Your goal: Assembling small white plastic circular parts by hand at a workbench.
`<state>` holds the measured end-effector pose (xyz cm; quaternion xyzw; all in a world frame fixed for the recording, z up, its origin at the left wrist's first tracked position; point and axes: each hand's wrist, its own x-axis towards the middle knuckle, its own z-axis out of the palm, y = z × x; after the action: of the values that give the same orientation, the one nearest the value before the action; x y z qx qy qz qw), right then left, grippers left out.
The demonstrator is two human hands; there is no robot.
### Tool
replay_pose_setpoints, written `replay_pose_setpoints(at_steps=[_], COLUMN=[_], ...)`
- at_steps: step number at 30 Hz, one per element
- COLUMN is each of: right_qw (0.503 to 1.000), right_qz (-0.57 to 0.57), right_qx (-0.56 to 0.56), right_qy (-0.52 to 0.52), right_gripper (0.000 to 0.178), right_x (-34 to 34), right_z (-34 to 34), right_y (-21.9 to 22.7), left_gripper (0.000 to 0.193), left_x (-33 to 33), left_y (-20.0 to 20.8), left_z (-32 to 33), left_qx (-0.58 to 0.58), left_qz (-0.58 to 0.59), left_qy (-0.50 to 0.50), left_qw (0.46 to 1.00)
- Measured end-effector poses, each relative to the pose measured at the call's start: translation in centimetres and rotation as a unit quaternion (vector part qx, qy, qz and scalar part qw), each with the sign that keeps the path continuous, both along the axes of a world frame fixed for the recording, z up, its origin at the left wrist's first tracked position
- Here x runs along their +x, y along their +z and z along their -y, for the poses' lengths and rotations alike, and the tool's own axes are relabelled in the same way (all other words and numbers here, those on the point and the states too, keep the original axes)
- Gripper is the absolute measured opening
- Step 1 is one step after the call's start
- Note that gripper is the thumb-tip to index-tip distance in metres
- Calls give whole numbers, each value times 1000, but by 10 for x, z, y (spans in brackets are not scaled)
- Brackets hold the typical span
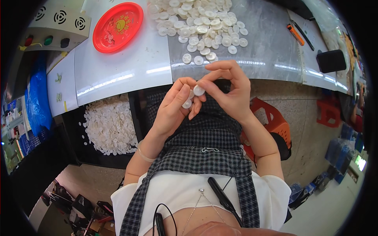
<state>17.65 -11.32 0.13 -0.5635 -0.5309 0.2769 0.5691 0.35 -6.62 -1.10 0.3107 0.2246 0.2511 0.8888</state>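
My left hand [179, 98] is curled around a few small white plastic discs [187, 104], just off the table's near edge. Between the thumb and fingertips of my right hand [228, 86] is another white disc [199, 90], its flat face showing. Both hands meet at this disc, above my checked apron. Beyond them a loose heap of white round discs [212, 29] covers the middle of the tabletop, several with a small raised centre. Fingers hide part of the discs in my left hand.
A red oval plate [136, 15] lies at the far left, beside a machine box [59, 23] with coloured buttons. Below the table, a black bin holds many white discs [110, 126]. An orange cutter [295, 34] and a black phone [331, 61] lie right. An orange stool [277, 126] stands below.
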Motion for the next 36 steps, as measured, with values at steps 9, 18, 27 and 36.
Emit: replay_pose_setpoints(at_steps=[9, 18, 27, 36], right_qw=[995, 969, 901, 986], right_qz=[94, 229, 412, 161], right_qx=[15, 62, 125, 45], right_qy=[5, -71, -57, 4], right_gripper=[22, 19, 23, 28], right_x=[-1, 11, 17, 5], right_z=[-4, -16, 5, 2], right_y=[-4, -15, -27, 5], left_gripper=[39, 41, 40, 25], left_x=[-3, -6, -5, -3], left_y=[2, 0, 1, -5], left_z=[-4, -4, -5, -3], left_qx=[-34, -44, -35, 19], left_qz=[19, 60, 60, 10], left_qy=[-25, -30, -19, -5], left_qw=[999, 997, 997, 1000])
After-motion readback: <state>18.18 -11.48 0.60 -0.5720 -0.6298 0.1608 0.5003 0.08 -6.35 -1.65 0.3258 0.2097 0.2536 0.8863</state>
